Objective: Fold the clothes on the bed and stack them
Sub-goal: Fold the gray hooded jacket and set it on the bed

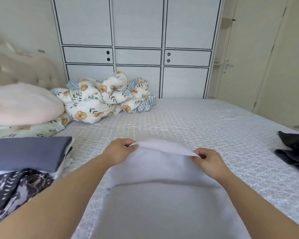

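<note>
- The left hand and right hand each pinch a far corner of the pale garment, fingers curled tight on its edge, probably to fold it evenly.
- The garment lies on the bed, directly below the fingers.
- Left of the fingers sits a folded stack; far right, a dark garment. Nothing blocks the fold.

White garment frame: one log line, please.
step: folding | left hand: pinches white garment | right hand: pinches it | stack: left
</note>
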